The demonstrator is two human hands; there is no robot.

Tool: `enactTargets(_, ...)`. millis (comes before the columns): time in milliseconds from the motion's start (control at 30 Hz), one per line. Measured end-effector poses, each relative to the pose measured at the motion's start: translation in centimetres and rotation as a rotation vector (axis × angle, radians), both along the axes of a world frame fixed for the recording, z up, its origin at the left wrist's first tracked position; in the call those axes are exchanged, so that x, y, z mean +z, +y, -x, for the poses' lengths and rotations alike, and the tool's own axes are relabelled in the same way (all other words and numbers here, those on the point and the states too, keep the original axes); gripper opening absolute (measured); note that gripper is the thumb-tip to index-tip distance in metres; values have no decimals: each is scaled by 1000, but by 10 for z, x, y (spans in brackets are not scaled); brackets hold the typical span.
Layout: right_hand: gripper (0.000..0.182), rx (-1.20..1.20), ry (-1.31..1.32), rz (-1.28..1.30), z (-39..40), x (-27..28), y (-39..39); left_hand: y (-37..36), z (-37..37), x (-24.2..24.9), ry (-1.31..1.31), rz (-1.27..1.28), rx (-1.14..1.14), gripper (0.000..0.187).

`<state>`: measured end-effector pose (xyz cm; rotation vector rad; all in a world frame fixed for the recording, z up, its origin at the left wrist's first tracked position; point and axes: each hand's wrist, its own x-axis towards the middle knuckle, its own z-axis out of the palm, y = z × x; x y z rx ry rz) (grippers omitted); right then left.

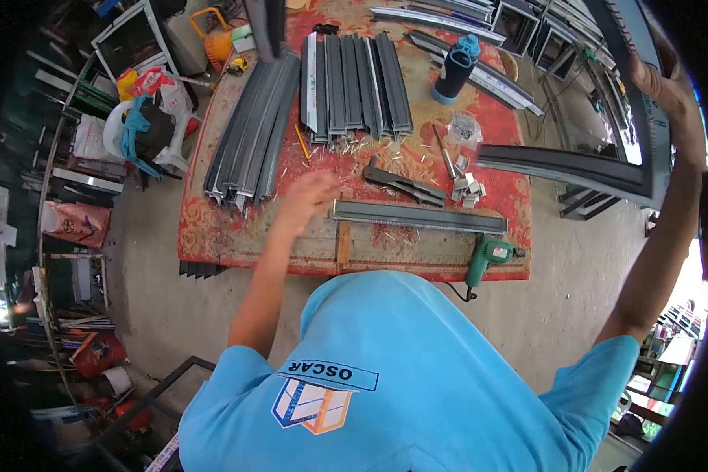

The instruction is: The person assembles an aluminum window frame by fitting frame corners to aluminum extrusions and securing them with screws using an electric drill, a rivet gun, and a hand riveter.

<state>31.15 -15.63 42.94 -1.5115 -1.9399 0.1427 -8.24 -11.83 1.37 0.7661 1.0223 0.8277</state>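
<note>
My right hand (665, 88) is raised at the far right, its fingers wrapped round the upright side of a grey metal frame (659, 149). A dark lower bar of this frame reaches left over the table's right edge. My left hand (311, 197) is slightly blurred above the near part of the table, fingers stretched out and holding nothing. Close to it lie a pencil (302, 143) and a single metal profile (417, 217) along the front. A green power drill (489, 256) rests at the front right corner. Behind the profile is a dark, long-bodied tool (403, 186).
Two stacks of grey profiles, a left bundle (252, 130) and a back bundle (358, 86), lie on the red-patterned table (200, 228). A blue bottle (455, 71), a bag of screws (465, 130), a screwdriver (445, 151) and small metal brackets (468, 189) are to the right. A white chair (118, 130) stands left.
</note>
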Motion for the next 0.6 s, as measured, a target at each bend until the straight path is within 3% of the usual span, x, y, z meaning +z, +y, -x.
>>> enactTargets(67, 69, 264, -28, 156, 17, 12, 0, 7, 49, -27, 195, -13, 199, 54)
enactTargets(200, 79, 212, -219, 177, 13, -6, 10, 1, 65, -8, 350, -212, 326, 67)
enactTargets(267, 86, 178, -357, 182, 7, -16, 15, -4, 52, 6, 467, -442, 119, 84)
enactTargets(300, 89, 163, -429, 183, 5, -21, 18, -4, 46, 4, 465, -435, 119, 84)
enactTargets(367, 96, 133, -572, 183, 2, -29, 22, -1, 37, 0, 435, -567, -97, 94)
enactTargets(500, 92, 295, -270, 401, 1, -46, 28, 5, 29, -27, 460, -544, -225, 93)
enactTargets(567, 93, 311, -160, 451, 6, -50, 29, 10, 34, -39, 620, -477, -303, 75)
enactTargets(600, 94, 328, -47, 496, 7, -51, 28, 12, 37, -45, 617, -477, -313, 75)
